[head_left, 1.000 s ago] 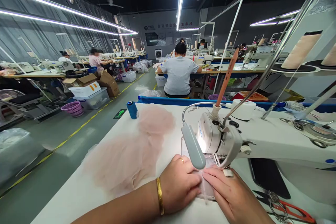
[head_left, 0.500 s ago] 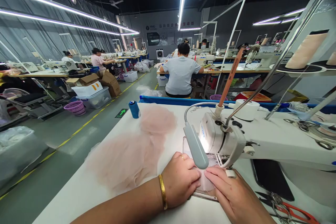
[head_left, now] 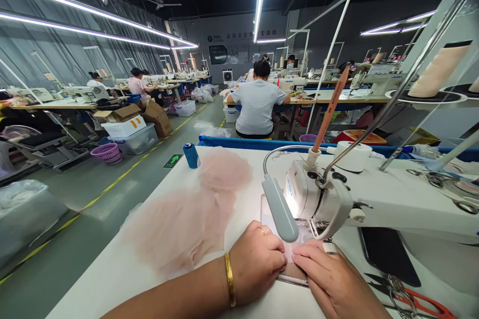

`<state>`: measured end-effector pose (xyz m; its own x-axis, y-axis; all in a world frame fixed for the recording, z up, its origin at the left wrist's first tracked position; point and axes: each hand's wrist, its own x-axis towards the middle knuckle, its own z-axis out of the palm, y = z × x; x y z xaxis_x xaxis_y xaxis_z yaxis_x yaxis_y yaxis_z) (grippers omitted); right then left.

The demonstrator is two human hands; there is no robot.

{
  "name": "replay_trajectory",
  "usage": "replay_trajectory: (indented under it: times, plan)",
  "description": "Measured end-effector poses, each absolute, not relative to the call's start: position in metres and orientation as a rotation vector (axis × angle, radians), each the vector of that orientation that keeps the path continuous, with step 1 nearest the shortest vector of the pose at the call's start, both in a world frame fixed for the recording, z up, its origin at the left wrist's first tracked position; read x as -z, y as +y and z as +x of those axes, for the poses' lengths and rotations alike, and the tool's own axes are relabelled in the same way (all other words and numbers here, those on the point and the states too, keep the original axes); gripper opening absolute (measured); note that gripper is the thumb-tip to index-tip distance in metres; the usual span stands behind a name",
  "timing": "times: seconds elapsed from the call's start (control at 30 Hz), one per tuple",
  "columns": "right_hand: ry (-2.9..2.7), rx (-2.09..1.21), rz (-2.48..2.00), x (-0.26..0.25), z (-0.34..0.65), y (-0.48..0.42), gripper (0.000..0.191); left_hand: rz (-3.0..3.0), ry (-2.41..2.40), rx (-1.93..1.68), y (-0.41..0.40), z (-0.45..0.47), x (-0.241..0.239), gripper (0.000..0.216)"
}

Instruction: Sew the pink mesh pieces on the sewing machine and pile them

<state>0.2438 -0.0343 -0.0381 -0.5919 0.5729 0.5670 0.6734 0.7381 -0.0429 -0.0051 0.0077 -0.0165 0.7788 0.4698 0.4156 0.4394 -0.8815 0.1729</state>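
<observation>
My left hand (head_left: 258,261), with a gold bangle and ring, lies knuckles-up on the white table, fingers curled and pressing a small piece of pale pink mesh fabric (head_left: 290,259) just in front of the needle. My right hand (head_left: 333,281) lies flat beside it, fingertips pressing the same piece. The white sewing machine (head_left: 374,199) stands right behind both hands, its grey lamp (head_left: 277,209) hanging over them. A loose heap of pink mesh (head_left: 187,224) spreads on the table to the left.
A blue thread spool (head_left: 190,155) stands at the table's far left edge. Red-handled scissors (head_left: 415,301) and a black phone (head_left: 389,256) lie at the right. Thread cones (head_left: 436,72) sit on the stand. A person in a grey shirt (head_left: 257,105) sits ahead; other workers sit at tables left.
Both hands have stayed on the pink piece by the needle, shifting only slightly toward me; the view has drifted a little.
</observation>
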Motion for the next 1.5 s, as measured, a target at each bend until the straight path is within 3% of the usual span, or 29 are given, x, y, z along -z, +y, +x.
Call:
replay_trajectory:
  times: [0.43, 0.6, 0.8, 1.5]
  plan:
    - [-2.299, 0.304, -1.221, 0.051, 0.243, -0.025, 0.047, 2.890, 0.976, -0.644, 0.020, 0.002, 0.016, 0.009]
    - [-2.296, 0.214, -1.325, 0.055, 0.245, -0.025, 0.042, 2.861, 0.968, -0.602, 0.027, 0.003, 0.016, 0.008]
    - [-2.304, 0.213, -1.369, 0.067, 0.248, -0.022, 0.037, 2.853, 0.964, -0.595, 0.029, 0.000, 0.017, 0.013]
    - [-2.314, 0.208, -1.343, 0.078, 0.254, -0.020, 0.048, 2.814, 0.992, -0.522, 0.027, -0.002, 0.010, 0.015]
